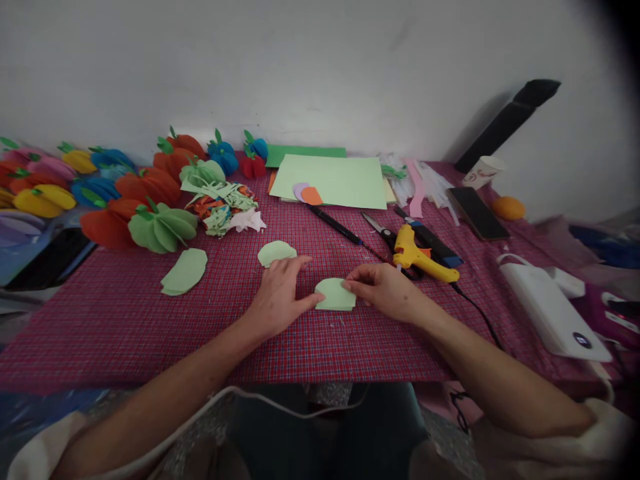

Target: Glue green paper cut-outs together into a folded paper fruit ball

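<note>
Pinching the half-round green paper (334, 297) on the checked cloth (300, 357), the right hand (381, 291) holds its right end; the left hand (280, 293), thumb and fingers apart, touches its left. Paper pumpkins (165, 230) stand assembled; green cutouts (185, 272) lie loose, seemingly unjoined.

On a table (320, 353), a cut-paper stack (334, 295) lies between the left hand (277, 293) and right hand (385, 290). More cut paper (275, 251) lies just behind the left hand; other cut paper (186, 271), farther left. Behind, left to right: paper pumpkins (149, 187), scraps (220, 208), sheets (333, 180). At right: a glue gun (413, 255), then a phone (477, 212).
</note>
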The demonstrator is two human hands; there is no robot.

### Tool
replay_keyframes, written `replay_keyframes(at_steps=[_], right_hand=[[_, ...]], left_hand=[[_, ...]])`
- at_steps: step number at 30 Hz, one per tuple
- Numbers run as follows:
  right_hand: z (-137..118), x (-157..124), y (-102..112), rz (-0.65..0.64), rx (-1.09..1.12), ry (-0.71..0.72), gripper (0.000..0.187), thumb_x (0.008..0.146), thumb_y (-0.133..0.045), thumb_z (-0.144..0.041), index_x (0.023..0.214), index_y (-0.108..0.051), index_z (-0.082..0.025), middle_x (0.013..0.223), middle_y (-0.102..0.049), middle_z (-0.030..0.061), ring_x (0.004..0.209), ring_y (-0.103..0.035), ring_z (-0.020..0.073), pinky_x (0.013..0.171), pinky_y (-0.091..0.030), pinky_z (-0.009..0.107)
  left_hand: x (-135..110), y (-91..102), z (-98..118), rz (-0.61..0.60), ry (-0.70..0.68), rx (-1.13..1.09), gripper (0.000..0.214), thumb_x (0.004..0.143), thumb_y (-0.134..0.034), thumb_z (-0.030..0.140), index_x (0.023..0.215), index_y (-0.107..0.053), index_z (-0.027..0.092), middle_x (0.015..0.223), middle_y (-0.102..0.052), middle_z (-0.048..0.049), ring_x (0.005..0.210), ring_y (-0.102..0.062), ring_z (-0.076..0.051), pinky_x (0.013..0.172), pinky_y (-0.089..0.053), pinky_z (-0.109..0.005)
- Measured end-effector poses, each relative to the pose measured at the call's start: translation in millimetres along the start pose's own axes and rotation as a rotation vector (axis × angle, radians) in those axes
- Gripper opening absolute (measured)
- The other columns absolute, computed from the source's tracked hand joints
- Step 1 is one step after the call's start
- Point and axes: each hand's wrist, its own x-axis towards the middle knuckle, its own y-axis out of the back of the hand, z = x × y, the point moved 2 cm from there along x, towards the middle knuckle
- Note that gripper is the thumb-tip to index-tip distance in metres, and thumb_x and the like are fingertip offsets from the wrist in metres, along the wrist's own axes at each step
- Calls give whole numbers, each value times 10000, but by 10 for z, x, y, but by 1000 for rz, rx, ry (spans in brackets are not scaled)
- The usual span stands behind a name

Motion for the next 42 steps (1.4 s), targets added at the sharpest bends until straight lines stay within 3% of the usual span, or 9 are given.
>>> replay_keyframes(at_steps=[15,29,42], right_hand=[[-51,-5,-7,3,-63,13,188,796,-536,-299,716,-655,-178,495,-525,-32,435,-403,84,444,-282,226],[-23,-26,-25,56,-104,112,109,779,-567,-247,729,-650,-197,635,-638,1,545,-525,115,524,-355,243],[-77,-56,-18,54,-207,85,65,763,-597,-233,754,-647,-193,666,-658,12,577,-570,126,534,-387,238]], left_hand=[[-5,-6,10,-13,-1,44,598,715,-641,403,1222,-407,190,1137,-540,-89,1059,-442,-269,899,-351,-447],[-1,-22,2,-9,-15,89,562,709,-637,425,1190,-440,211,1097,-546,-74,1038,-449,-273,885,-356,-444],[7,-36,-3,-19,-5,117,580,706,-636,439,1194,-436,200,1110,-538,-76,1052,-439,-273,897,-353,-443]])
